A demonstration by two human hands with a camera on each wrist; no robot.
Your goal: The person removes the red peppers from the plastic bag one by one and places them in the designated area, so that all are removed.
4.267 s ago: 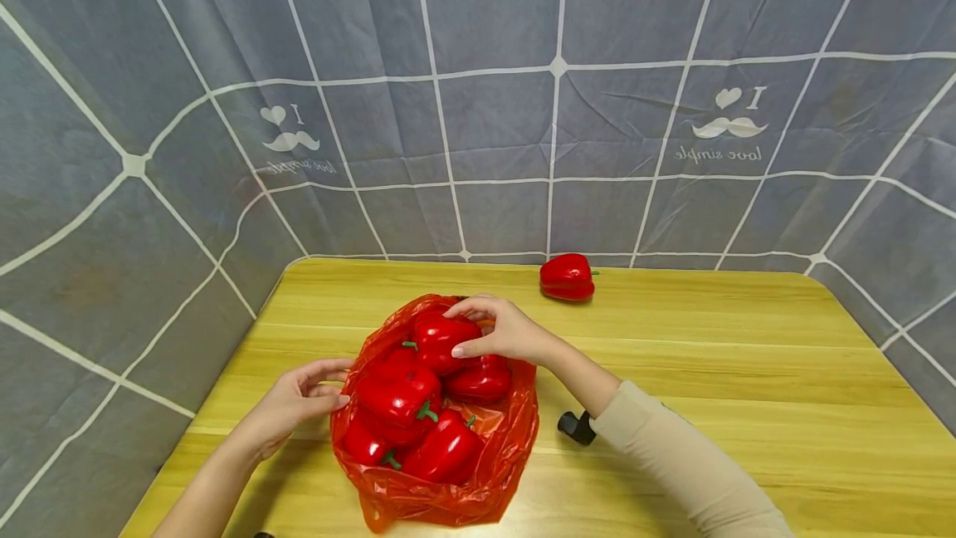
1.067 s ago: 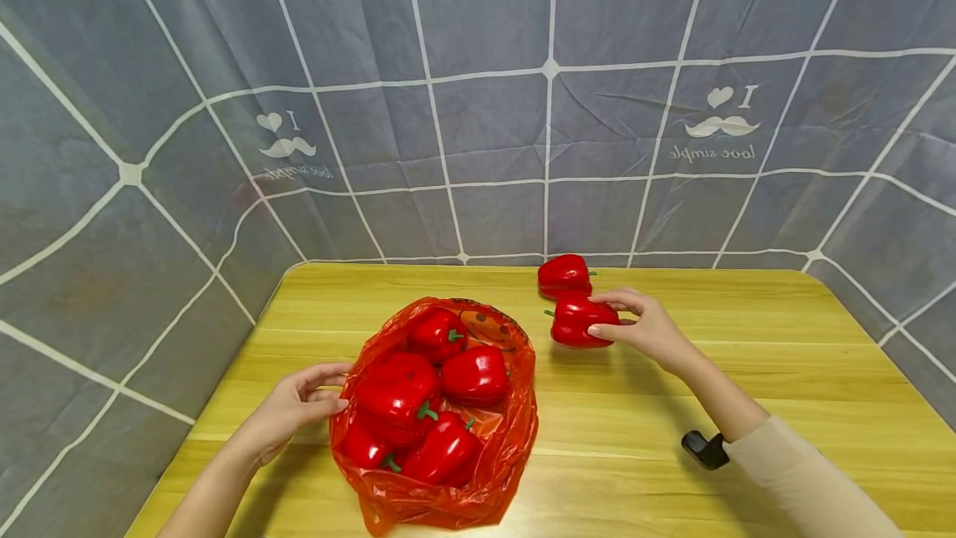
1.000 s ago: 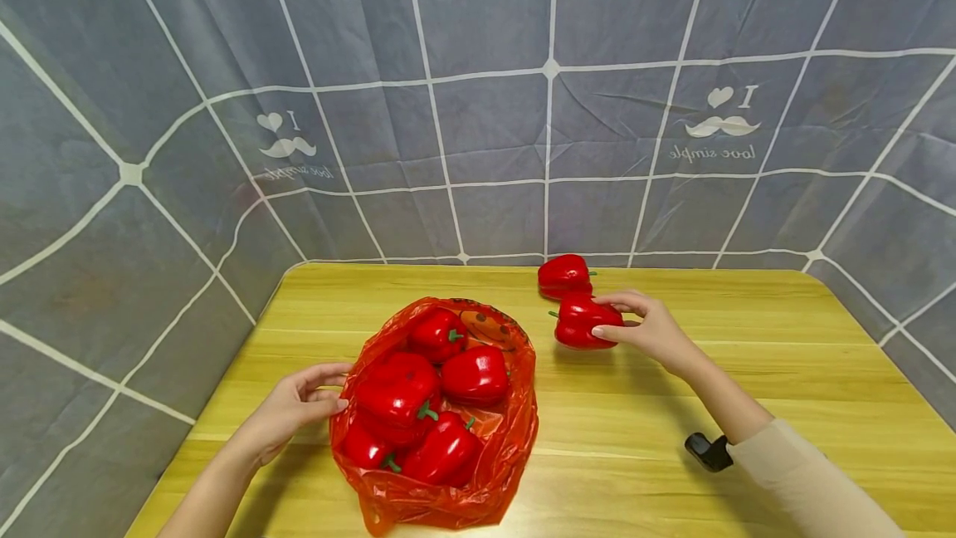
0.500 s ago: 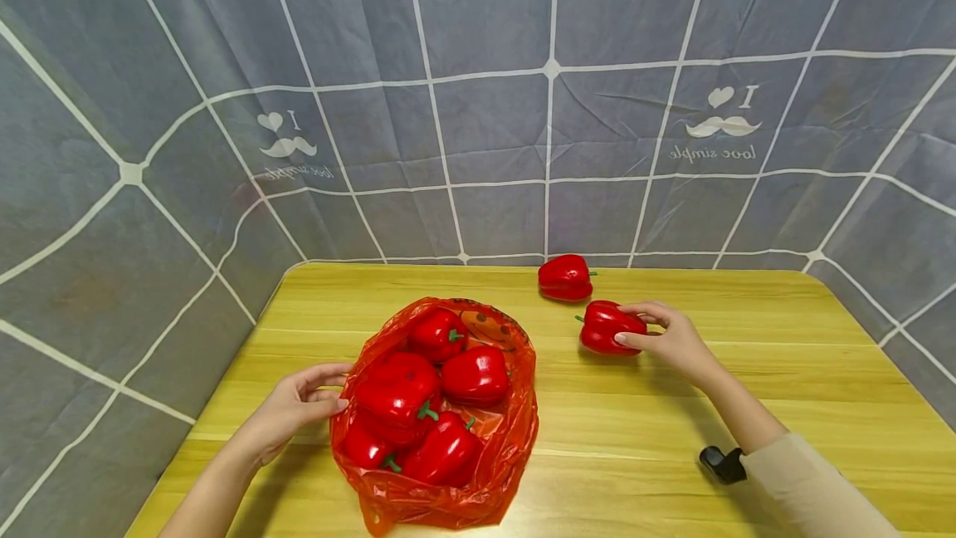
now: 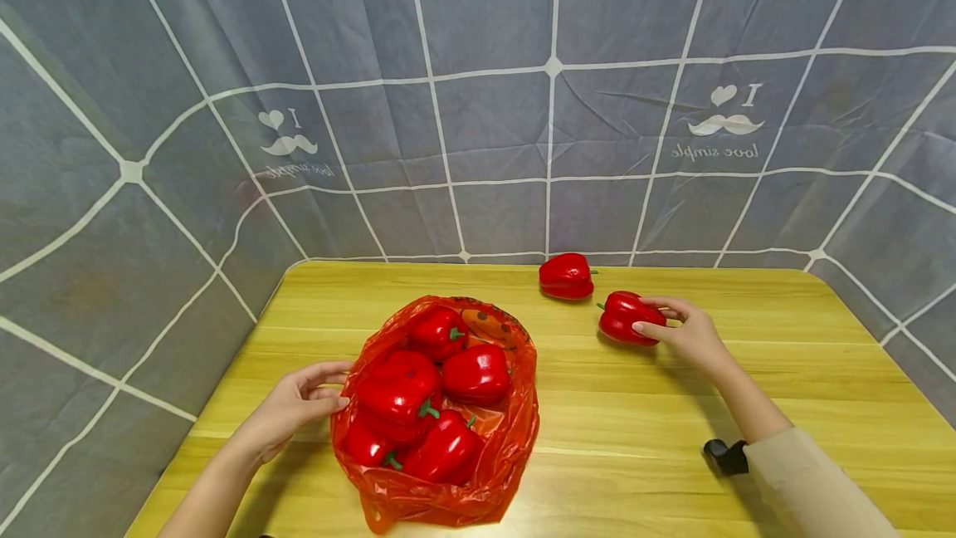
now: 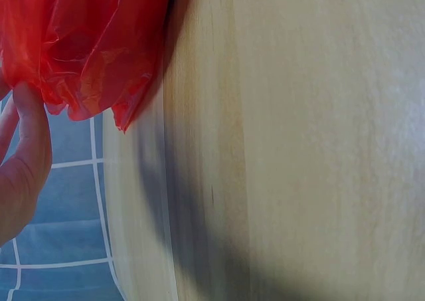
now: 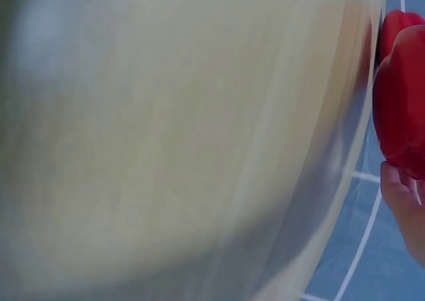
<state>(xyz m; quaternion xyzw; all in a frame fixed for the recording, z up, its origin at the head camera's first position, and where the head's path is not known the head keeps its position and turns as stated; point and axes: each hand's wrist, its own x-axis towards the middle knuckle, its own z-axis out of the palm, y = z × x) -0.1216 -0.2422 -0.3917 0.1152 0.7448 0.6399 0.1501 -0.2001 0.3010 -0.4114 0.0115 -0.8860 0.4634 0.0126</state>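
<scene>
Five-lobed clutter aside, a red plastic bag (image 5: 515, 455) stands with its mouth spread wide, several red bell peppers (image 5: 475, 374) with green stems inside. My left hand (image 5: 291, 405) holds the bag's left rim between thumb and fingers; in the left wrist view the thumb (image 6: 30, 125) lies against the crumpled plastic. To the right of the bag, my right hand (image 5: 690, 339) grips one red bell pepper (image 5: 623, 318) by its right end, low over the table, its stem pointing left. The right wrist view shows this held pepper (image 7: 402, 101) at its right edge.
Another red bell pepper (image 5: 566, 276) lies at the table's back edge, left of the held one. A black strap-like piece (image 5: 724, 457) shows beside the right sleeve. The wooden table (image 5: 597, 471) meets a grey gridded curtain (image 5: 493, 131) behind and at both sides.
My right hand has lifted a bell pepper out of the bag and carried it right, past the pepper at the back. The left hand has stayed at the bag's rim.
</scene>
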